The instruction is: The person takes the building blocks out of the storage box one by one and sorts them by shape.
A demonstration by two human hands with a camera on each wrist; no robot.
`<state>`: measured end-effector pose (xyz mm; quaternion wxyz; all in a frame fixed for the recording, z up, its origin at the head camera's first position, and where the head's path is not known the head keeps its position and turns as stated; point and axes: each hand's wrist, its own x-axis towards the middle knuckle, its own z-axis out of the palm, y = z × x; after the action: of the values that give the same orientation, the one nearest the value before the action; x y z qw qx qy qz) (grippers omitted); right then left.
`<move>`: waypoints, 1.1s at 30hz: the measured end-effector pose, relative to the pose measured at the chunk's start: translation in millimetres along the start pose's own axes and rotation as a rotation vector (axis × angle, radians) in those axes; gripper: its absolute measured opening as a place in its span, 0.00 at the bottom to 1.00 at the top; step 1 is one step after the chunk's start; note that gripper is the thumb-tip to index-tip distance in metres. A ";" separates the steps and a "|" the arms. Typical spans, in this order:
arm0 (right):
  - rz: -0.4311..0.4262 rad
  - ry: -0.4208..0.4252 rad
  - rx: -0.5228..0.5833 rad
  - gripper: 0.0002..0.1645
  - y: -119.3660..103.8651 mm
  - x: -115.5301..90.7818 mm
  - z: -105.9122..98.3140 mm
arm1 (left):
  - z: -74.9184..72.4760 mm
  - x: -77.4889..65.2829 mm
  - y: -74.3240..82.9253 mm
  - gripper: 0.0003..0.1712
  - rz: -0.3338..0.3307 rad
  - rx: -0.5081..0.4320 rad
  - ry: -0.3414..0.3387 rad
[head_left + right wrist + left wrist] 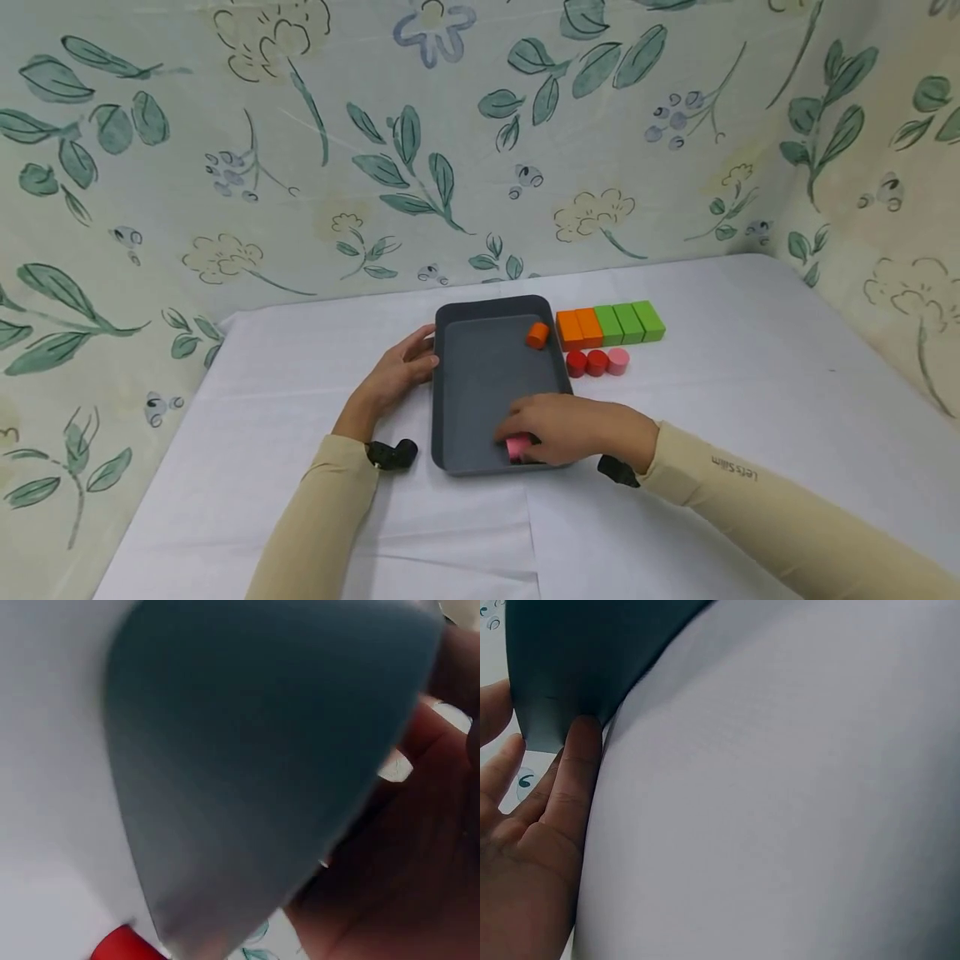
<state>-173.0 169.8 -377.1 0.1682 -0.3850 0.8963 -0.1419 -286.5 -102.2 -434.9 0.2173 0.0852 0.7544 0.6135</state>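
Note:
A dark grey rectangular tray (487, 375) lies on the white cloth in the head view. My left hand (401, 371) rests at its left edge, the fairly straight fingers touching the outer wall, which the left wrist view shows close up. Over the tray's near right corner, my right hand (558, 427) pinches a pink block (517, 447), partly hidden by the fingers. An orange cylinder (537, 335) is inside the tray at the far right. The right wrist view shows mostly the tray's outer wall (247, 750) with the hand beyond it.
Right of the tray stands a row of orange blocks (580, 329) and green blocks (628, 323). Before it sit two red cylinders (597, 362) and a pink cylinder (618, 361). Behind the table hangs a leaf-patterned cloth (420, 167).

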 end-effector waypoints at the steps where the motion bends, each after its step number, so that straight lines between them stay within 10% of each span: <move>1: -0.003 0.027 0.006 0.17 1.8 -3.0 -0.2 | 0.4 -0.1 0.6 0.38 0.002 0.001 -0.001; 7: 0.067 0.315 0.123 0.20 24.1 -40.4 -14.6 | 3.8 1.6 5.2 0.38 0.001 0.002 0.001; 12: 0.300 0.487 0.158 0.22 61.0 -80.1 -26.4 | 3.5 1.4 4.3 0.38 -0.001 -0.007 0.004; 19: 0.517 0.481 0.134 0.21 105.0 -110.4 -23.7 | 1.8 0.6 0.2 0.38 -0.010 -0.010 0.016; 33: 0.583 0.462 0.148 0.19 129.1 -91.0 -9.2 | 2.4 0.2 0.1 0.38 -0.007 -0.029 0.018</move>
<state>-200.9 323.7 -400.8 0.0226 -0.0585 0.9698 -0.2357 -285.7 -100.0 -435.2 0.2140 0.0737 0.7476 0.6244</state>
